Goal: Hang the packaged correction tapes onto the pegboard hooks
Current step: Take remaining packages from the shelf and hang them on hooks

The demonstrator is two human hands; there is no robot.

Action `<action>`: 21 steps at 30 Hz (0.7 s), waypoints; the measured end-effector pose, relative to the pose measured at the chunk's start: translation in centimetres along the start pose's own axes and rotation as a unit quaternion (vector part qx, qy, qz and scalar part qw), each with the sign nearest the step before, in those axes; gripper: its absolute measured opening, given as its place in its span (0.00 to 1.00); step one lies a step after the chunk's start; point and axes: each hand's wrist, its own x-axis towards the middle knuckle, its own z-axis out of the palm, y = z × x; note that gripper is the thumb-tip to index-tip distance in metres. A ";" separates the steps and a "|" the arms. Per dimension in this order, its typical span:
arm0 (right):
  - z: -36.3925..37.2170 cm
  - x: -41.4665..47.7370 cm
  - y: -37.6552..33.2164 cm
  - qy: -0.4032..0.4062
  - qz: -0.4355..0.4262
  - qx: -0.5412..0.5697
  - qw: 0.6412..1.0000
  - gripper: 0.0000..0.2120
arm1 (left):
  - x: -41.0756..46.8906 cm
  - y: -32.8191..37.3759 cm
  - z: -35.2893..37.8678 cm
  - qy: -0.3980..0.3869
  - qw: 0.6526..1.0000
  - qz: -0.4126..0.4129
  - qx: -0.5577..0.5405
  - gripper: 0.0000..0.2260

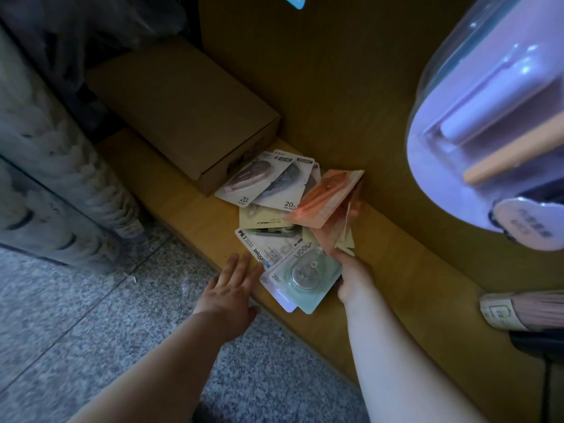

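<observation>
Several packaged correction tapes lie in a loose pile (268,190) on a low wooden ledge (189,215). My right hand (354,276) grips a fan of orange packages (328,199) raised above the pile. A pale green package (305,276) lies tilted just left of that hand. My left hand (232,285) hovers flat with straight fingers at the ledge's front edge, fingertips close to a white package (262,242). No pegboard hooks can be made out; a hanging lilac package (494,123) looms close at the upper right.
A brown cardboard box (183,114) rests on the ledge behind the pile. A wooden panel (335,87) rises at the back. Speckled stone floor (76,315) lies below. Wrapped goods (55,166) stand at the left, and a banded bundle (525,309) sits at the right.
</observation>
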 end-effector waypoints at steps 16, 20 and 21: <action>-2.0 -1.2 -0.5 -0.083 0.005 -0.053 0.995 0.22 | 0.1 0.4 -0.1 -0.002 1.000 -0.013 -0.021 0.32; -1.0 -0.8 -1.0 -0.090 0.029 -0.043 0.995 0.24 | 0.1 0.5 0.0 0.002 1.000 -0.014 -0.021 0.32; -0.9 -0.7 -0.9 -0.088 0.031 -0.022 0.995 0.23 | 0.1 0.4 0.0 0.003 1.000 -0.013 -0.021 0.32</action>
